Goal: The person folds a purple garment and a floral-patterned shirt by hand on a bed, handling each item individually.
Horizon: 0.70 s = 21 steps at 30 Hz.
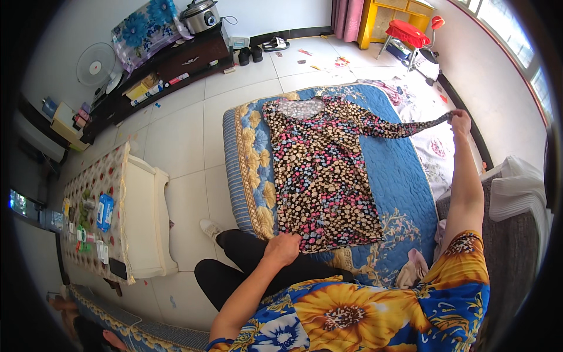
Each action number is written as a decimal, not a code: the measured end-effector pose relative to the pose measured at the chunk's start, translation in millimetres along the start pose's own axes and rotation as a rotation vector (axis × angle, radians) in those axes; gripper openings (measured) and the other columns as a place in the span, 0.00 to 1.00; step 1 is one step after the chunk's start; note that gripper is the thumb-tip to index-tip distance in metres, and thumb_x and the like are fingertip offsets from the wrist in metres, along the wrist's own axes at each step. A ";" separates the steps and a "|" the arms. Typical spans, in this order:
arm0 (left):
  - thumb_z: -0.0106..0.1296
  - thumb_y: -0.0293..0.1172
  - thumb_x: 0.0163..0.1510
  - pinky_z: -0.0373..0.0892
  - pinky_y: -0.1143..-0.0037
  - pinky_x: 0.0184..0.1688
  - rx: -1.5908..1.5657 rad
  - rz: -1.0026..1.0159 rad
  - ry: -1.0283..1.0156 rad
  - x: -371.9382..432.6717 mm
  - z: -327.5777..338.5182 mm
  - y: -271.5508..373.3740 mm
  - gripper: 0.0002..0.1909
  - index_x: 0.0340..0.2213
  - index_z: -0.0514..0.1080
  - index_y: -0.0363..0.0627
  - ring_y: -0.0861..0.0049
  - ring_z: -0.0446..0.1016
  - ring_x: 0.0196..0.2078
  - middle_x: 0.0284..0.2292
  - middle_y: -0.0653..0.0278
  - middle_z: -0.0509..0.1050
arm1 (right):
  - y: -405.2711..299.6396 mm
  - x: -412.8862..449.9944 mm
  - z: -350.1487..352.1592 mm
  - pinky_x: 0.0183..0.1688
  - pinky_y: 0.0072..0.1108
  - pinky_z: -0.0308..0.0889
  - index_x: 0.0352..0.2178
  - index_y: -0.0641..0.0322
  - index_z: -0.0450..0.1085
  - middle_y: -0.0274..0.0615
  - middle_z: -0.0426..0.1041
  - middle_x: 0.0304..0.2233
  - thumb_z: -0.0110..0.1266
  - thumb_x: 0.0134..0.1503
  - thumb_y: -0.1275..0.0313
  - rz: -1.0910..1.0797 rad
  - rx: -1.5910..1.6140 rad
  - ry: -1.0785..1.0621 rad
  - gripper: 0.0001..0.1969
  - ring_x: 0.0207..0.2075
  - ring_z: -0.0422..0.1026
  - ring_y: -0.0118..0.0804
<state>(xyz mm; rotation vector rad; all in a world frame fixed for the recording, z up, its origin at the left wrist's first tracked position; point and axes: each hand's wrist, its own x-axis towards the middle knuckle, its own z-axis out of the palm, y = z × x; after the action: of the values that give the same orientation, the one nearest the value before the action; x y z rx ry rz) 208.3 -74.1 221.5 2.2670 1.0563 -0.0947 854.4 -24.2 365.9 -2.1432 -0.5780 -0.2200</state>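
A long-sleeved floral shirt lies spread on a blue quilted cover, its neckline away from me. My right hand grips the cuff of one sleeve, stretched out to the right over the cover's far edge. My left hand is closed on the shirt's bottom hem, near its left corner. The other sleeve cannot be seen. A crumpled pale cloth lies on the cover close to my body, to the right.
A low table with a patterned cloth stands left, bearing a blue wipes pack and a phone. Beyond are a dark TV cabinet, a fan and a red-seated chair. Another person's foot shows at lower left.
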 end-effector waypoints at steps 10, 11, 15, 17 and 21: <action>0.38 0.39 0.60 0.72 0.70 0.38 -0.612 -0.118 0.108 32.3 -23.0 -26.8 0.18 0.44 0.67 0.38 0.66 0.76 0.36 0.32 0.53 0.75 | -207.6 -165.6 40.8 0.37 0.21 0.67 0.35 0.60 0.71 0.36 0.75 0.31 0.46 0.52 0.85 -0.766 0.414 -0.485 0.12 0.34 0.73 0.30; 0.37 0.42 0.62 0.72 0.72 0.39 -0.884 -0.155 0.149 44.4 -34.9 -21.9 0.22 0.48 0.63 0.36 0.68 0.76 0.38 0.35 0.52 0.75 | -213.8 -197.1 30.9 0.38 0.23 0.68 0.34 0.59 0.71 0.37 0.75 0.33 0.49 0.49 0.85 -0.846 0.343 -0.540 0.12 0.35 0.73 0.34; 0.35 0.56 0.60 0.72 0.68 0.44 -1.519 -0.207 0.121 87.4 -60.5 -1.9 0.38 0.59 0.45 0.38 0.65 0.72 0.45 0.47 0.47 0.67 | -169.5 -300.5 52.6 0.49 0.29 0.70 0.34 0.59 0.69 0.42 0.74 0.41 0.47 0.52 0.82 -1.156 0.276 -0.807 0.09 0.42 0.74 0.41; 0.35 0.61 0.58 0.72 0.65 0.45 -1.788 -0.264 0.077 102.4 -59.7 5.8 0.42 0.60 0.42 0.40 0.65 0.71 0.46 0.50 0.48 0.64 | -152.1 -342.1 51.5 0.47 0.31 0.70 0.42 0.62 0.67 0.47 0.68 0.49 0.47 0.51 0.82 -1.099 0.318 -1.001 0.15 0.45 0.71 0.47; 0.41 0.57 0.58 0.74 0.65 0.40 -1.681 -0.221 0.106 118.6 -45.4 -1.5 0.37 0.58 0.48 0.44 0.65 0.71 0.46 0.51 0.57 0.62 | -112.1 -364.4 32.5 0.50 0.34 0.65 0.45 0.61 0.66 0.55 0.62 0.52 0.51 0.49 0.79 -0.850 0.247 -1.209 0.19 0.49 0.67 0.54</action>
<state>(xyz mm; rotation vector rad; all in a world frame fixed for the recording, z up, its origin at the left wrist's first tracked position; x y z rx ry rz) 278.8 31.5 219.9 0.6318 0.8289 0.6028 479.8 -59.6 296.7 -1.4681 -2.0493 0.7197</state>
